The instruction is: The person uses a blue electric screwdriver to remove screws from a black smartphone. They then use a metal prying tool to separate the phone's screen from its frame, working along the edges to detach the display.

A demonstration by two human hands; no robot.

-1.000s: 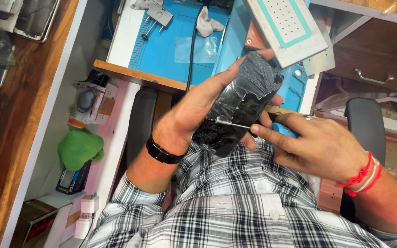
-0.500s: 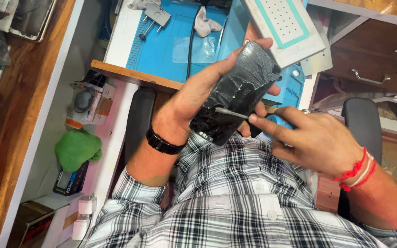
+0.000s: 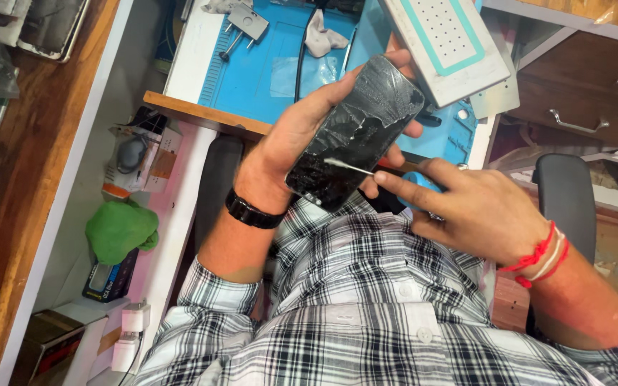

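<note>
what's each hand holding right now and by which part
The left hand cradles the cracked black phone from behind, fingers wrapped round its long edges. The right hand pinches a thin metal tool by its handle end.

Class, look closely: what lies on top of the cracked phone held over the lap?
A thin metal tool, held by the right hand, rests on the cracked phone. The left hand covers the phone's back.

wooden floor (image 3: pixel 8 214) | white desk (image 3: pixel 180 71) | wooden drawers (image 3: pixel 581 93) | black chair armrest (image 3: pixel 565 193)
</note>
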